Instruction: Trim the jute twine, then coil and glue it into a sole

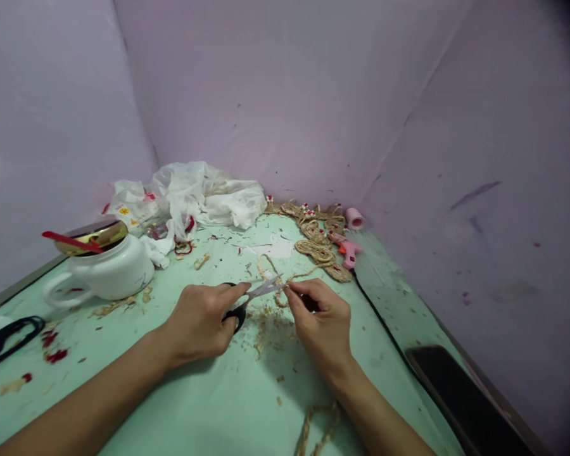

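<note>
Left hand (206, 320) gripped scissors (265, 289), right hand (323, 320) pinched probably still-uncut rope (306, 274), and several coiled pieces (316, 251) already looked done.

On the green desk (171, 418), 1 white mug (118, 272) has a gold-coloured piece (116, 234) and a red stick (71, 240) on top. Crumpled white plastic (209, 196) lies behind. At right, 1 pink glue gun (349, 251) with a black cable (382, 320) lies near a pink spool (354, 219).
</note>
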Action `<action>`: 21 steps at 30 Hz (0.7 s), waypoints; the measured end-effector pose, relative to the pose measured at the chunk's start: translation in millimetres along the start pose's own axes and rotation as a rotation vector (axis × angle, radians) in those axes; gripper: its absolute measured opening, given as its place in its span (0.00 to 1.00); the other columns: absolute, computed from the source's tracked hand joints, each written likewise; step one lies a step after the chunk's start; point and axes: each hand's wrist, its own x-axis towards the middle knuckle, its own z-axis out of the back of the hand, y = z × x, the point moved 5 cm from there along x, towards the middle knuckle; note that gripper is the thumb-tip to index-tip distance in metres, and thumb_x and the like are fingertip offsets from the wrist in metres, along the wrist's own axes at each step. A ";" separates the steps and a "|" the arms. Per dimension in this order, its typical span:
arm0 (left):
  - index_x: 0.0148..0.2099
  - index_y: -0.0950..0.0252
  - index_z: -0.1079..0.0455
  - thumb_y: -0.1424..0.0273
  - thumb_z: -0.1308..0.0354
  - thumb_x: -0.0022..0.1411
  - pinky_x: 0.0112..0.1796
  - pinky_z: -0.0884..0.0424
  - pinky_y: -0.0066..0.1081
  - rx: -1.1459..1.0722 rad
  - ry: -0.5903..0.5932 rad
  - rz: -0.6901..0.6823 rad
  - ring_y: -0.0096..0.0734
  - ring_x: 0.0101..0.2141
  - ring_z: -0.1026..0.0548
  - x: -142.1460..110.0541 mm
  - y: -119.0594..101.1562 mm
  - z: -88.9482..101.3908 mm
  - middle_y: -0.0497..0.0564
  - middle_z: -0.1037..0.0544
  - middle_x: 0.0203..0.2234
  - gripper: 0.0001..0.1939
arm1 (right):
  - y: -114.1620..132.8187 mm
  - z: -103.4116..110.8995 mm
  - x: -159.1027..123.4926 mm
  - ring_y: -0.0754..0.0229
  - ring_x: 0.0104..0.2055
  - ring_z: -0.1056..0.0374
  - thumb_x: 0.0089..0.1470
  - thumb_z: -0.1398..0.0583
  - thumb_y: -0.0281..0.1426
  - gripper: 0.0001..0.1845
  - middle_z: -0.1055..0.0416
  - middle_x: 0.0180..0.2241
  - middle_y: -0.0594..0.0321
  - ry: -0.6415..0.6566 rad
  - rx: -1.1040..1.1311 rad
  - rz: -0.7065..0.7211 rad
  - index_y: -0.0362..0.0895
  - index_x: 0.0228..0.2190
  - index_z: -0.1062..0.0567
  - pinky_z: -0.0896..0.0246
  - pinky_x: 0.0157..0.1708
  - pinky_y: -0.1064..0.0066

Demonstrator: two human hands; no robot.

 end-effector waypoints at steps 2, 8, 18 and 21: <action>0.55 0.60 0.41 0.73 0.52 0.50 0.30 0.35 0.32 0.009 0.014 -0.009 0.35 0.32 0.26 0.2 -1.0 -0.7 0.49 0.24 0.34 0.27 | 0.6 -1.8 -1.0 0.63 0.24 0.36 0.48 0.42 0.27 0.04 0.30 0.24 0.62 0.015 -0.008 0.003 0.44 0.26 0.25 0.41 0.24 0.71; 0.54 0.59 0.40 0.74 0.52 0.49 0.30 0.35 0.30 -0.057 0.033 -0.007 0.34 0.31 0.26 1.3 -2.9 0.1 0.49 0.24 0.32 0.27 | 3.8 -5.0 -1.9 0.63 0.24 0.36 0.47 0.42 0.25 0.05 0.31 0.23 0.62 0.052 -0.019 0.033 0.43 0.25 0.25 0.41 0.23 0.72; 0.50 0.58 0.37 0.79 0.55 0.50 0.29 0.36 0.25 -0.157 0.107 -0.022 0.29 0.28 0.27 1.5 -5.5 2.1 0.45 0.24 0.27 0.24 | 5.0 -4.3 -2.8 0.63 0.24 0.36 0.48 0.42 0.25 0.05 0.31 0.24 0.62 0.046 -0.012 0.044 0.43 0.27 0.25 0.40 0.24 0.72; 0.51 0.58 0.38 0.77 0.54 0.51 0.29 0.36 0.26 -0.147 0.122 -0.014 0.30 0.29 0.27 1.8 -6.2 0.3 0.46 0.24 0.29 0.24 | 5.9 -4.2 -2.3 0.63 0.24 0.36 0.48 0.42 0.25 0.05 0.31 0.23 0.62 0.041 -0.019 0.047 0.43 0.26 0.25 0.41 0.24 0.72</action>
